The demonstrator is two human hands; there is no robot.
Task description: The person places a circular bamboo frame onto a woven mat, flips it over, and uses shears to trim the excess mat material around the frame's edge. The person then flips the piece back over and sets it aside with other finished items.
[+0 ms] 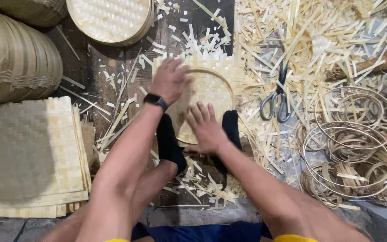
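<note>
Both hands lie flat and open on the woven mat point(211, 85), held down between two black-socked feet. Left hand point(170, 79) presses its far-left edge; right hand point(206, 129) rests nearer, on the hoop point(227, 88).

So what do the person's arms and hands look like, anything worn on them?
Both arms are bare from the upper arm down, with no gloves on the left hand or the right hand. A black watch with a dark band sits on the left wrist. Yellow sleeve edges show at the bottom of the picture, near the shoulders. No rings or other markings can be made out.
</note>
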